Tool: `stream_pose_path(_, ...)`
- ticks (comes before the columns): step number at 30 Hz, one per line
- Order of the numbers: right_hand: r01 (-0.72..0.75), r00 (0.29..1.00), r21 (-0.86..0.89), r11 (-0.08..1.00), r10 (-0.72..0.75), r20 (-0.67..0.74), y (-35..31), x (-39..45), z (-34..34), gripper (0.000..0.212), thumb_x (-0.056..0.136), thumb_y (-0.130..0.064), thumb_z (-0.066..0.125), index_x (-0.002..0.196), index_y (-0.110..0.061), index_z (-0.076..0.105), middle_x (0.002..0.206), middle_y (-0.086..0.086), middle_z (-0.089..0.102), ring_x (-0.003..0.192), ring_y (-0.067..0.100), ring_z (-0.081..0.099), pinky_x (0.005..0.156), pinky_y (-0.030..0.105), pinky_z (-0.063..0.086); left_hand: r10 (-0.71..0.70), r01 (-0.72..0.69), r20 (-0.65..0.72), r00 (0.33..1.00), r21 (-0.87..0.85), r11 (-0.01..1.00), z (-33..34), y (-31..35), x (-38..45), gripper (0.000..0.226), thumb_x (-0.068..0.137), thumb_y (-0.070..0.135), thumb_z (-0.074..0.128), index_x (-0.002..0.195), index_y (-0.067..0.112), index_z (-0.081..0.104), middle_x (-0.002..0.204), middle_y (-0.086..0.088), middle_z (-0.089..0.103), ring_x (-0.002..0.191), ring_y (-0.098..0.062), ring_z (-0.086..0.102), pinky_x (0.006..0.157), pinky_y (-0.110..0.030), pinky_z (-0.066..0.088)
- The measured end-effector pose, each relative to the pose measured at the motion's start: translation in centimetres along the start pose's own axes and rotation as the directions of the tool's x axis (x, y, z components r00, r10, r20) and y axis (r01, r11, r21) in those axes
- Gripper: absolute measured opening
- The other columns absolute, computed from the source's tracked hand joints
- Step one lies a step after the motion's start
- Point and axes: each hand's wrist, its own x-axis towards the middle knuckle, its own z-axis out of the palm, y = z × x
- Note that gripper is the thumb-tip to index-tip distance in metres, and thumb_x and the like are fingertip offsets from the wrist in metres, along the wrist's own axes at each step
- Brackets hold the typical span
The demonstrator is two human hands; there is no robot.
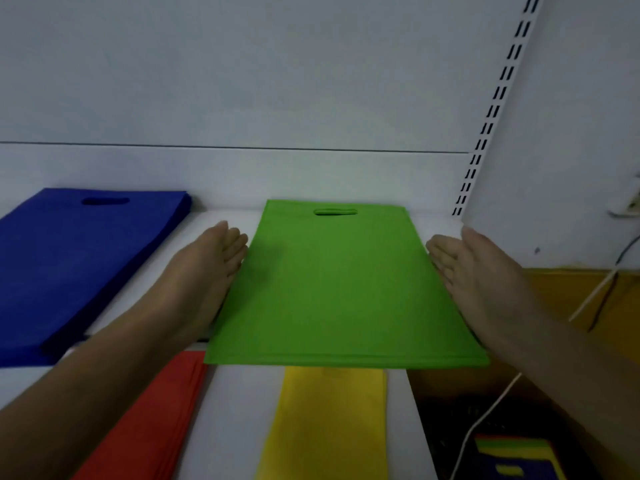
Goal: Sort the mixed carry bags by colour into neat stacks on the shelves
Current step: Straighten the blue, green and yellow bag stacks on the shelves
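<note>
At far left of the frame, a stack of blue bags (79, 265) lies flat on the upper white shelf (221, 216), its cut-out handle toward the back wall (242, 81). The stack's near end reaches the shelf's front edge.

Lower left of centre, a stack of red bags (156, 420) lies on a lower shelf (239, 427), partly hidden by the left forearm.

Left of centre, the left hand (204, 271) stands on edge, fingers straight and together, pressed flat against the left side of the green bags (332, 282). It grasps nothing.

At centre, the green bags sit flat on the upper shelf, handle slot at the far end, near end overhanging the front edge slightly. Edges appear aligned; whether this is one bag or several cannot be told from the top view.

Below centre, a stack of yellow bags (329, 424) lies on the lower shelf, well apart from the red stack, its far end hidden under the upper shelf.

Right of centre, the right hand (474, 275) mirrors the left: fingers extended, relaxed, palm against the right side of the green bags, gripping nothing.

At upper right, a slotted white upright (498, 98) runs up the wall. At lower right, a pile of mixed coloured bags (516, 455) lies on a dark surface, with a white cable (474, 431) beside it.
</note>
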Motion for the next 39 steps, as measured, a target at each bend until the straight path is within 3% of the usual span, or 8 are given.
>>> stream_pose_path(9, 0.032, 0.999, 0.032, 0.999, -0.033, 0.043, -0.3, 0.2, -1.4, 0.062, 0.104, -0.038, 0.026, 0.149, 0.004, 0.021, 0.157, 0.018, 0.023, 0.145, 0.026, 0.025, 0.120, 0.036, 0.017, -0.033, 0.037, 0.049, 0.998, -0.077, 0.996, -0.4, 0.5, 0.3, 0.063, 0.101, 0.039, 0.032, 0.148, 0.000, 0.019, 0.153, -0.021, 0.023, 0.141, -0.032, 0.024, 0.118, -0.042, 0.020)
stream_pose_path(14, 0.038, 0.992, -0.132, 0.990, -0.022, 0.124, 0.4, -1.3, -0.2, 0.059, 0.104, -0.043, 0.022, 0.151, -0.008, 0.027, 0.155, 0.001, 0.033, 0.123, 0.001, 0.039, 0.084, 0.010, 0.035, -0.015, 0.013, 0.136, 0.991, 0.015, 1.000, 1.1, 0.6, -0.2, 0.059, 0.102, 0.039, 0.024, 0.149, 0.003, 0.021, 0.154, -0.012, 0.029, 0.140, -0.020, 0.031, 0.117, -0.037, 0.022)
stream_pose_path(19, 0.062, 0.997, -0.262, 0.963, -0.047, 0.061, 0.7, -2.0, -1.3, 0.056, 0.095, -0.060, 0.034, 0.146, -0.036, 0.034, 0.148, -0.022, 0.032, 0.127, 0.000, 0.035, 0.103, 0.026, 0.030, 0.009, -0.006, 0.076, 0.997, -0.043, 0.999, -0.7, 0.8, 0.0, 0.057, 0.103, 0.036, 0.025, 0.148, 0.002, 0.023, 0.153, -0.014, 0.031, 0.140, -0.022, 0.032, 0.116, -0.036, 0.023)
stream_pose_path(24, 0.479, 0.878, -0.659, 0.580, -0.339, 0.340, 2.7, -6.0, -0.7, 0.071, 0.086, -0.072, 0.020, 0.148, -0.039, 0.018, 0.151, -0.034, 0.014, 0.136, -0.022, 0.008, 0.110, 0.003, 0.006, 0.044, -0.045, 0.060, 0.997, 0.011, 0.999, 0.1, -0.1, -0.5, 0.055, 0.103, 0.036, 0.024, 0.149, 0.005, 0.024, 0.153, -0.008, 0.031, 0.140, -0.016, 0.032, 0.116, -0.031, 0.022)
stream_pose_path(30, 0.326, 0.939, -0.507, 0.798, -0.211, 0.272, 0.9, -4.6, -0.8, 0.058, 0.093, -0.064, 0.026, 0.147, -0.044, 0.029, 0.138, -0.036, 0.024, 0.133, -0.018, 0.020, 0.100, 0.004, 0.017, 0.018, -0.018, 0.109, 0.994, -0.005, 1.000, 0.8, 0.5, 0.3, 0.058, 0.103, 0.038, 0.026, 0.149, 0.003, 0.021, 0.154, -0.011, 0.029, 0.140, -0.020, 0.032, 0.115, -0.033, 0.024)
stream_pose_path(33, 0.527, 0.838, -0.730, 0.436, -0.408, 0.362, 1.0, -6.7, -0.9, 0.068, 0.096, -0.062, 0.019, 0.154, -0.027, 0.020, 0.158, -0.019, 0.014, 0.140, -0.016, 0.010, 0.112, 0.006, 0.013, 0.026, -0.037, 0.101, 0.994, 0.108, 0.993, 0.5, -0.2, 0.2, 0.056, 0.103, 0.039, 0.026, 0.149, 0.008, 0.025, 0.153, -0.005, 0.032, 0.138, -0.014, 0.034, 0.111, -0.027, 0.025)
stream_pose_path(35, 0.602, 0.650, -0.799, -0.002, -0.579, 0.491, 1.6, -8.3, 0.2, 0.069, 0.100, -0.052, 0.012, 0.153, -0.009, 0.018, 0.162, 0.005, 0.011, 0.150, 0.011, 0.007, 0.120, 0.032, 0.011, 0.030, -0.045, 0.103, 0.994, 0.145, 0.988, 0.9, -0.6, -0.1, 0.055, 0.102, 0.041, 0.027, 0.149, 0.012, 0.027, 0.153, 0.000, 0.033, 0.138, -0.011, 0.034, 0.106, -0.026, 0.026)
stream_pose_path(39, 0.677, 0.320, -0.641, -0.362, -0.640, 0.699, 5.0, -11.5, 4.6, 0.068, 0.100, -0.045, 0.012, 0.148, 0.003, 0.017, 0.159, 0.020, 0.012, 0.148, 0.035, 0.013, 0.120, 0.051, 0.008, 0.048, -0.058, 0.093, 0.995, 0.110, 0.992, 1.3, -0.6, -0.1, 0.055, 0.103, 0.038, 0.026, 0.149, 0.010, 0.024, 0.154, -0.003, 0.030, 0.140, -0.014, 0.031, 0.113, -0.029, 0.022)
